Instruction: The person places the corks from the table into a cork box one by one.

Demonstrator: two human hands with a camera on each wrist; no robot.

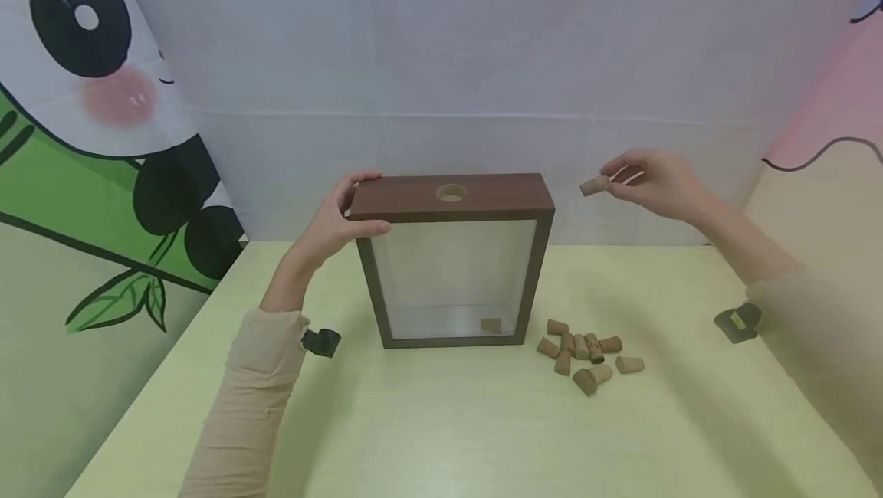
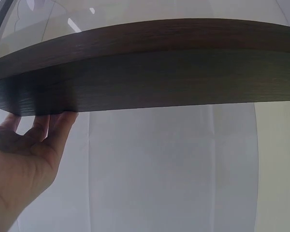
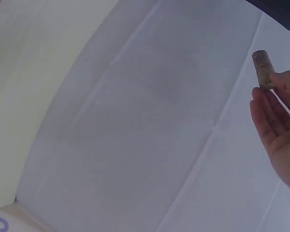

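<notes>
A dark brown wooden shadow-box frame (image 1: 524, 195) with a clear front pane stands upright on the pale green table (image 1: 441, 421). Its top edge has a round hole (image 1: 451, 192). One cork (image 1: 490, 325) lies inside at the bottom. My left hand (image 1: 339, 221) grips the frame's top left corner, thumb in front and fingers behind; the left wrist view shows the frame (image 2: 150, 67) close up above the left hand (image 2: 24, 154). My right hand (image 1: 648, 180) pinches a cork (image 1: 594, 186) in the air, to the right of the frame's top. The right wrist view shows this cork (image 3: 263, 69) at the fingertips.
Several loose corks (image 1: 586, 355) lie in a heap on the table right of the frame. A white cloth backdrop (image 1: 448, 61) hangs behind, with a panda print (image 1: 90, 99) at the left. A small dark wrist-camera part (image 1: 738, 322) shows at the right.
</notes>
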